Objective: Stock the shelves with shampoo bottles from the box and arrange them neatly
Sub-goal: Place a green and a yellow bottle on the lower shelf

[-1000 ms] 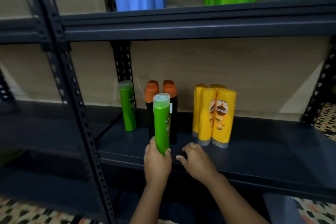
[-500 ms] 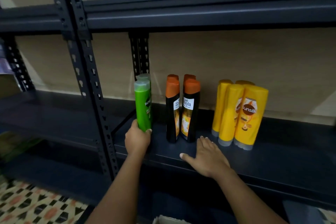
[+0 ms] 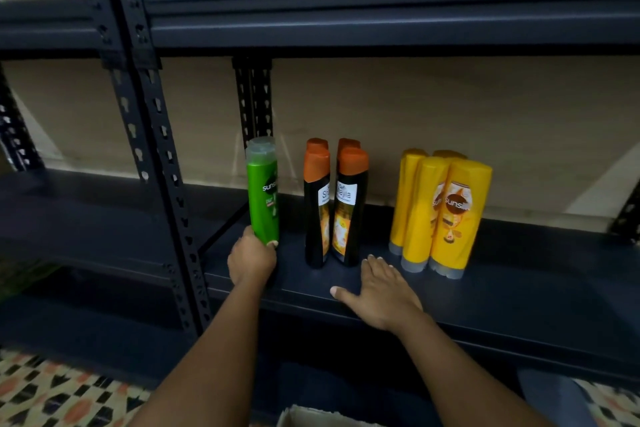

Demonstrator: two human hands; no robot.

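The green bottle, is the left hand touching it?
Touching. The head view shows the left hand gripping the base of the green bottle, its fingers curled round the front.

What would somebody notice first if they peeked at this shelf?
Probably the bright yellow bottles bunched at the right of the dark shelf, with the black bottles with orange caps beside them. Next, the left hand gripping a green bottle at its base, and the right hand resting flat on the shelf.

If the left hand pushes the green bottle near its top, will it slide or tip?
Likely tip: the green bottle is tall on a narrow base. The left hand grips it low, which probably steadies it. Its glossy plastic may slide on the smooth shelf.
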